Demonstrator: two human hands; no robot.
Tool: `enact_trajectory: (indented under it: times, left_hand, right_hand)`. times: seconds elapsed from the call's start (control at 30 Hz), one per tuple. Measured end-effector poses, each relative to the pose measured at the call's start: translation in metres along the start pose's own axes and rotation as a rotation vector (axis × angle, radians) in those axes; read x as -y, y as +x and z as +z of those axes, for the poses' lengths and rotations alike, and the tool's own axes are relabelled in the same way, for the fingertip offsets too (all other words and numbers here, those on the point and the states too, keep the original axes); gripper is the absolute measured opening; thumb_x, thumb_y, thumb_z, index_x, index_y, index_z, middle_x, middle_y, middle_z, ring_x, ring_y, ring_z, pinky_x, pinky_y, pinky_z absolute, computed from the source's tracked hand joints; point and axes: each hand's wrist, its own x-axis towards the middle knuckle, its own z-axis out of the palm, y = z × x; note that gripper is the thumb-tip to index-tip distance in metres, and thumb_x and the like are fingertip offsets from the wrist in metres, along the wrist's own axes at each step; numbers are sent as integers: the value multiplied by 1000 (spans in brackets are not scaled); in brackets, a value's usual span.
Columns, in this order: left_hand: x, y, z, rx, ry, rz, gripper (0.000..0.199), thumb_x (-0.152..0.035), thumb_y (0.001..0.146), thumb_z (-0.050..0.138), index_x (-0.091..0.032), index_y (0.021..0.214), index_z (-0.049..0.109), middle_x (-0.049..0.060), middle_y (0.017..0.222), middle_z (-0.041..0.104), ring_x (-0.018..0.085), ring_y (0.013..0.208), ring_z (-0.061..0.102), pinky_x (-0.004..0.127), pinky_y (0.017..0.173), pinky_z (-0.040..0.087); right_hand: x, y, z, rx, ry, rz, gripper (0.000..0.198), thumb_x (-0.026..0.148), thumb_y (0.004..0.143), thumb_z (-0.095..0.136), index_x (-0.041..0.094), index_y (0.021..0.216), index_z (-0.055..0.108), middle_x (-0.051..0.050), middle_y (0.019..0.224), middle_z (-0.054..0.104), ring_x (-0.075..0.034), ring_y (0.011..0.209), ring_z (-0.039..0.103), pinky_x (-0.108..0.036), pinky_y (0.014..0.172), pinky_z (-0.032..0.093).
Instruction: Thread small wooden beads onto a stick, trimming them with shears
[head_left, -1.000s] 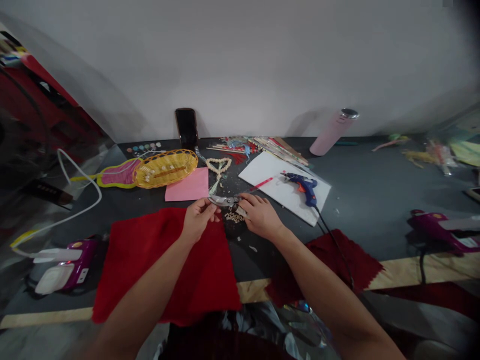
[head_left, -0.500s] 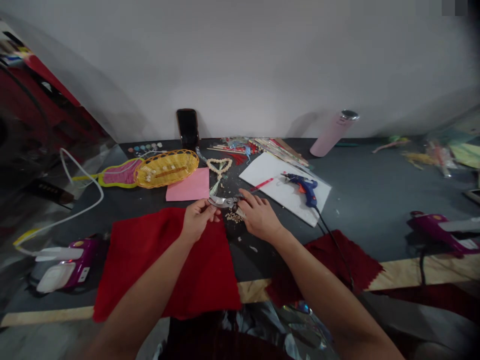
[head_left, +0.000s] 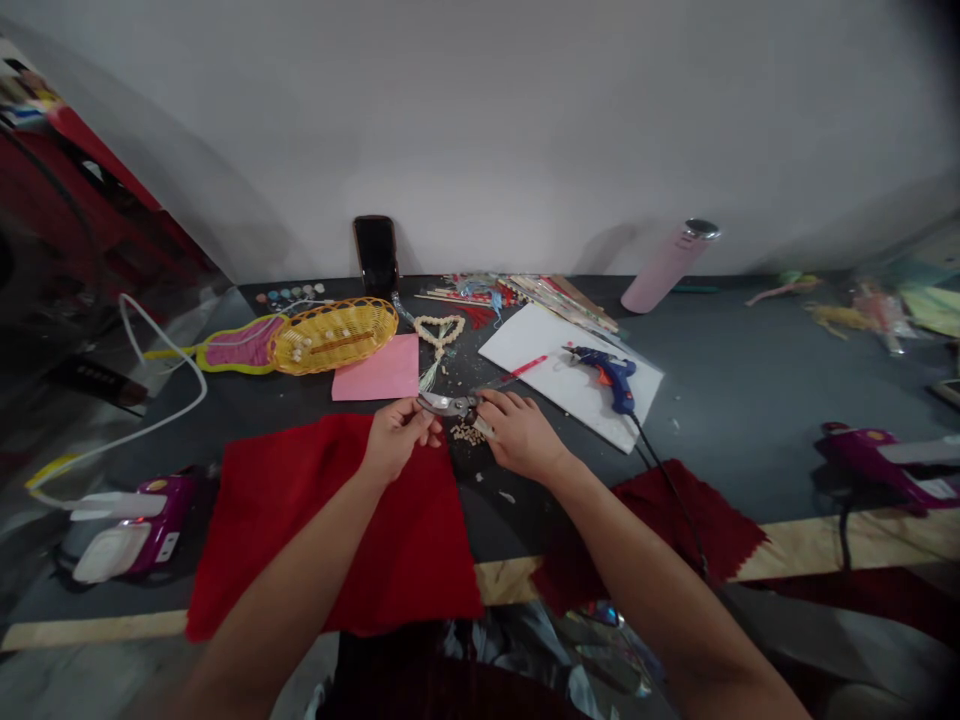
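My right hand is wrapped round the handles of a pair of pruning shears, whose metal jaws point left. At the tip of the jaws, my left hand is closed in a pinch. Whatever lies between its fingers is too small to make out. Small wooden pieces are heaped on the table just below the shears. Behind them lies a heart-shaped string of pale beads with a tassel. A red cloth spreads under my left forearm.
A blue glue gun rests on a white board, its cord crossing a dark red cloth. A yellow basket and pink paper lie left. A phone and pink bottle stand at the wall. Purple devices flank me.
The fingers of my right hand have lowered and closed further round the shears' handles. My left hand stays almost where it was.
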Motion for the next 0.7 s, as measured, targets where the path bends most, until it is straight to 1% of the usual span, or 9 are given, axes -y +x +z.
enact_trajectory:
  times: [0.13,0.27,0.43,0.57,0.7]
  left_hand:
    - [2,0,0,7,-1,0,17,-28,74,61,-12,71,57,-1,59,60,4,42,42,22,47,49]
    - [1,-2,0,0,7,-2,17,-28,74,61,-12,70,57,-1,58,60,4,42,43,21,45,47]
    - [0,-3,1,-2,9,-3,17,-28,74,61,-12,71,57,-1,59,60,4,42,44,21,46,46]
    - [2,-2,1,-7,-5,0,18,-29,74,61,-12,69,57,-1,59,60,4,42,44,22,47,47]
    - [2,-2,1,13,-11,-18,18,-29,73,62,-12,68,57,-1,59,60,4,42,44,22,46,47]
  right_hand:
    - [-1,0,1,-11,8,-4,23,30,85,43,19,100,56,-10,125,49,-24,101,46,-36,80,36]
    - [-1,1,3,-15,9,8,25,35,88,39,18,94,58,-9,118,52,-23,97,49,-34,79,36]
    - [-1,1,3,16,19,-14,20,30,87,42,18,92,58,-9,111,52,-20,95,49,-32,80,36]
    - [-1,1,3,-14,-11,11,18,28,83,46,19,94,57,-9,113,51,-22,95,48,-33,79,35]
    - [-3,1,2,-26,-23,-3,23,23,79,48,20,101,57,-9,122,48,-24,100,46,-36,81,34]
